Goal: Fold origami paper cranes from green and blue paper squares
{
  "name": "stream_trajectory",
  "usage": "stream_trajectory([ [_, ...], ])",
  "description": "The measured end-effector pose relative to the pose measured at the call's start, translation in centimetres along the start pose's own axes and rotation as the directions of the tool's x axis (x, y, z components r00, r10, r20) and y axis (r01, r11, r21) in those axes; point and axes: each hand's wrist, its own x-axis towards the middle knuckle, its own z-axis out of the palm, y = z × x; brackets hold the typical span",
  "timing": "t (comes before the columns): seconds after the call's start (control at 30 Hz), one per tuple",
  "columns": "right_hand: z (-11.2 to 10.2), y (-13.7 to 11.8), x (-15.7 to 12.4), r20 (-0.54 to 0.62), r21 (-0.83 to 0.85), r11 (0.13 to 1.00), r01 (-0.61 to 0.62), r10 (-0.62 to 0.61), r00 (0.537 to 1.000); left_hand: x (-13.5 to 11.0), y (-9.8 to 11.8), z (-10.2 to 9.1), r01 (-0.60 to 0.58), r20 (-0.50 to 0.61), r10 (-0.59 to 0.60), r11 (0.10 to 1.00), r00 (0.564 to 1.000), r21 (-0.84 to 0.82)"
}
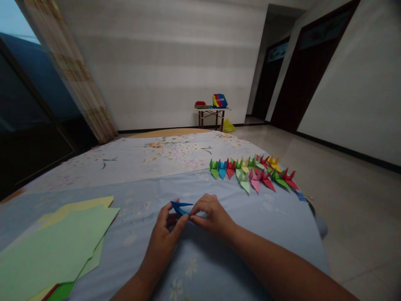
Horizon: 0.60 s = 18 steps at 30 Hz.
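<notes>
A small piece of folded blue paper (pixel 181 207), with a narrow pointed flap reaching to the right, is held just above the light blue tablecloth. My left hand (pixel 167 228) pinches its left and lower part between thumb and fingers. At its right end, my right hand (pixel 210 213) has thumb and index finger closed on the tip of the paper. Beyond my right hand stand several folded paper cranes (pixel 255 179) in green, blue, red, pink and yellow, grouped in rows.
Loose sheets of coloured paper (pixel 59 238), pale green on top, lie in a stack at the left. A white floral cloth (pixel 175 152) covers the table's far part. Against the wall, a small side table (pixel 213 110) carries a colourful box (pixel 219 100). The table's right edge curves beside the cranes.
</notes>
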Motion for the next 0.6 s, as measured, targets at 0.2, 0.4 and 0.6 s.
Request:
stream_trajectory([
  [0.2,-0.40,-0.32,0.23,0.033,0.414,0.890,-0.188,0.192,0.981,0.02,0.38,-0.38,-0.017,-0.014,0.017,1.000,1.000,0.022],
  [0.4,0.18,0.35,0.02,0.263,0.625,0.634,-0.455,0.378,0.888,0.02,0.22,-0.44,-0.041,-0.005,0.041,0.999,0.999,0.000],
  [0.6,0.19,0.34,0.08,0.368,0.689,0.487,-0.537,0.403,0.838,0.09,-0.04,-0.40,-0.040,0.034,0.041,0.999,0.999,-0.034],
])
